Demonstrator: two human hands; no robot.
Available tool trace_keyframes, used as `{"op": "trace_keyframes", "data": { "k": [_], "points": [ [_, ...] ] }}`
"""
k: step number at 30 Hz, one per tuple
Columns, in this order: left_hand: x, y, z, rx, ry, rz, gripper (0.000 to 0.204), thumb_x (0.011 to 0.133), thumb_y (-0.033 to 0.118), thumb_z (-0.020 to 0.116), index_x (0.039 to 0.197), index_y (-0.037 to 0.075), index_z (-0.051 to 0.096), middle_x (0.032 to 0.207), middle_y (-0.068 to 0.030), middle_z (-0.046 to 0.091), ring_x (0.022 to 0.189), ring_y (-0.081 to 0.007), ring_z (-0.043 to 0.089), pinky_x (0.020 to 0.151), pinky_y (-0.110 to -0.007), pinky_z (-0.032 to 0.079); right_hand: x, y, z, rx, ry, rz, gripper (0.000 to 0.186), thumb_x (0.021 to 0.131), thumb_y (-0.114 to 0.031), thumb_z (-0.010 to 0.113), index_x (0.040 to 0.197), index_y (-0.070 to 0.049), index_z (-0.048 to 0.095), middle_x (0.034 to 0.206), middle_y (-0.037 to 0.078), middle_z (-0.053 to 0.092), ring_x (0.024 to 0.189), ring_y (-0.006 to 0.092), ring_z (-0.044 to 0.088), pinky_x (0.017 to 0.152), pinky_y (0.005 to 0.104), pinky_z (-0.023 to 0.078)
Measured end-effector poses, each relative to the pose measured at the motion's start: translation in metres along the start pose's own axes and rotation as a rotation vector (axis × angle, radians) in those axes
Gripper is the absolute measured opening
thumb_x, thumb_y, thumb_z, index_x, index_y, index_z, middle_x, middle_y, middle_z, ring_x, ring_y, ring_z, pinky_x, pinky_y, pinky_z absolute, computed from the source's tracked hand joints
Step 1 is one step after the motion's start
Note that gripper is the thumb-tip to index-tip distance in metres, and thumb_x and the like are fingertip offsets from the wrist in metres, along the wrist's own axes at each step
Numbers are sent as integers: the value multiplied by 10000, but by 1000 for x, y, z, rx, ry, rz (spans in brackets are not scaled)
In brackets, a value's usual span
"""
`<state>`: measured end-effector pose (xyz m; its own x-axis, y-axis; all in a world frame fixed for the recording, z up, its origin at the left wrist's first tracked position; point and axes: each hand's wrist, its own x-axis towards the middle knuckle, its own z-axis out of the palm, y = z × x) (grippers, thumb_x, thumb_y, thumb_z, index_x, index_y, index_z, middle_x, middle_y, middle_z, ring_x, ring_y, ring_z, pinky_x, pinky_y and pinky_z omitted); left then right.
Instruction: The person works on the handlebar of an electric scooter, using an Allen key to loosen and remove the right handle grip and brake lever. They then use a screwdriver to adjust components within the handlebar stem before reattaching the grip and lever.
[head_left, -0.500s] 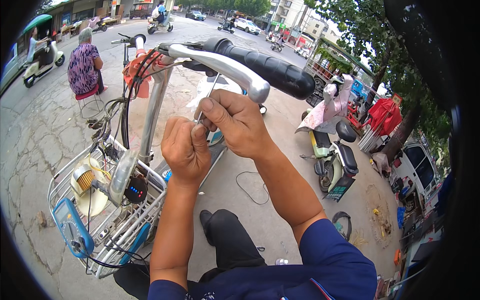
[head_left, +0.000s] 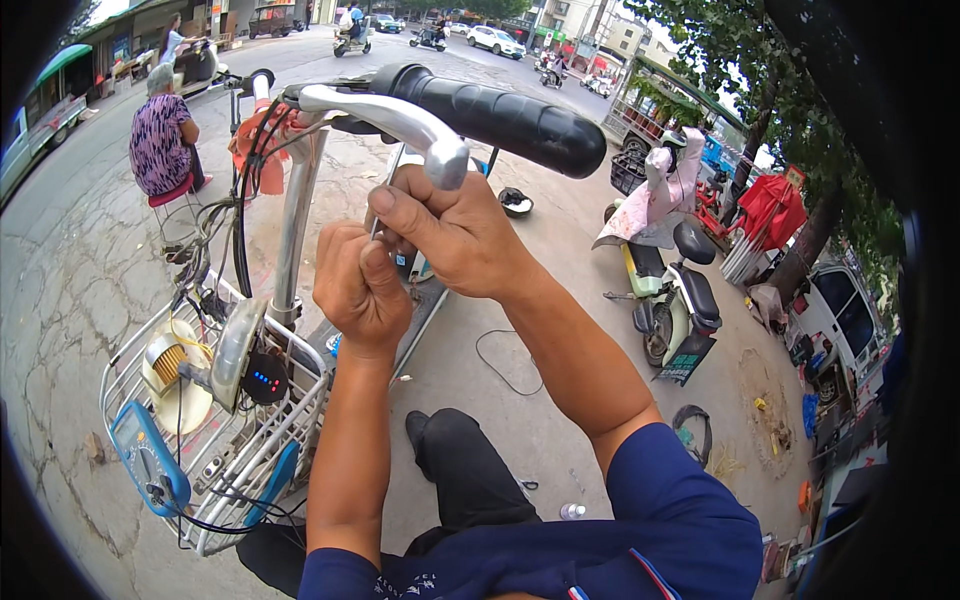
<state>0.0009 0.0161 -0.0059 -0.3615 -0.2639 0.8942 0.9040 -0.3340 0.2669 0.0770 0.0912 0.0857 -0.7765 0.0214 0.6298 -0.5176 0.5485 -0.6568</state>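
My left hand is closed in a pinch, thumb pressed against the bent fingers. Right beside it, my right hand pinches too, its fingertips almost touching the left ones. Between them shows a thin grey cable-like piece; its ends are mostly hidden by my fingers. Just above my right hand is the silver brake lever, partly covering the fingers. The black handlebar grip extends to the right behind it. Orange cloth or tape and black cables surround the handlebar's middle, left of my hands.
A white wire basket at lower left bears a blue multimeter, a headlamp and loose wires. A person sits on a red stool at upper left. A parked scooter stands right. A wire loop lies on the ground.
The handlebar, lever and both hands have shifted slightly left in view. Both hands keep their pinch. Scooters and a person on the road behind have moved.
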Motion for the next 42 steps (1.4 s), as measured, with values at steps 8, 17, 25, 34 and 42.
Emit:
{"op": "trace_keyframes", "data": {
  "k": [8,17,25,34,42],
  "points": [
    [5,20,-18,118,-72,-58,283,1049,150,541,881,-53,644,728,-78,564,639,-172,523,585,-307,406,-1,-10,10,-20,89,56,365,994,-235,611,763,48,618,646,87,628,626,100,609,552,293,474],
    [3,19,-14,258,-82,36,77,928,35,655,889,-27,634,732,-146,561,661,-321,538,585,-402,415,-2,-25,13,-320,193,1,331,914,-214,613,729,60,605,616,203,570,530,248,547,548,384,440],
    [-18,39,-31,33,-67,-488,308,1060,216,530,921,-30,650,702,-75,590,613,-167,529,579,-312,418,-13,-2,41,-255,228,52,329,926,-206,619,721,51,601,637,219,575,521,290,554,539,409,443],
    [19,62,-22,-645,-20,-855,253,1018,207,624,998,-40,677,793,-53,653,690,-115,602,643,-264,507,-39,-7,26,186,385,26,252,1017,-202,604,962,24,701,764,31,677,643,51,570,566,217,472],
    [67,49,-4,-447,-169,-715,227,966,200,702,940,-26,701,760,-59,671,640,-122,627,581,-268,528,-36,4,-17,653,485,9,203,985,-146,644,1075,32,682,799,64,668,669,142,627,625,274,518]
  ]
}}
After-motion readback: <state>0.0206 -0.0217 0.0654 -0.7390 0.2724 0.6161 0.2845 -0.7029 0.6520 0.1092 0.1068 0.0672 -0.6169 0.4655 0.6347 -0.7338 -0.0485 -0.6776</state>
